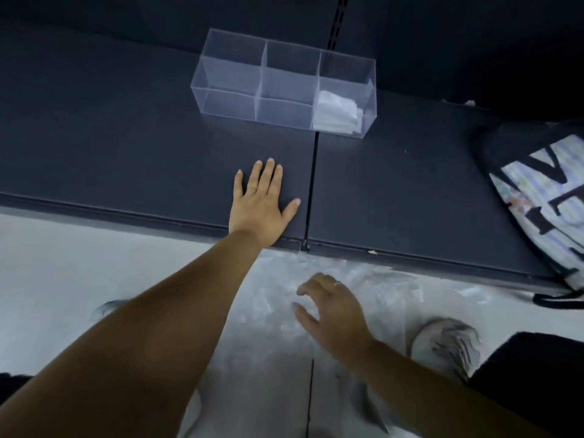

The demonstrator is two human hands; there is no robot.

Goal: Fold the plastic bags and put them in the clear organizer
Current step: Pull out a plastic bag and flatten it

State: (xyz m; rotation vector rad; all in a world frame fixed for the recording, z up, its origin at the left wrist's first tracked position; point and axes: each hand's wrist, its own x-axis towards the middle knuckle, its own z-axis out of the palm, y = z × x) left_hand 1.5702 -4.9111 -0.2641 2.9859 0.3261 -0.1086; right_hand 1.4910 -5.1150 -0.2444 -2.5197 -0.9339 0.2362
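The clear organizer stands on a dark shelf, divided into three compartments. Its right compartment holds folded white plastic bags; the other two look empty. My left hand lies flat on the shelf near its front edge, fingers straight. Below the shelf edge, a heap of clear plastic bags lies on the pale floor. My right hand hovers over the heap with fingers loosely curled and thumb apart, holding nothing that I can see.
A printed tote bag with black straps rests on the shelf at the right and hangs over its edge. A seam splits the shelf in two. My grey shoe stands on the floor right of the bags.
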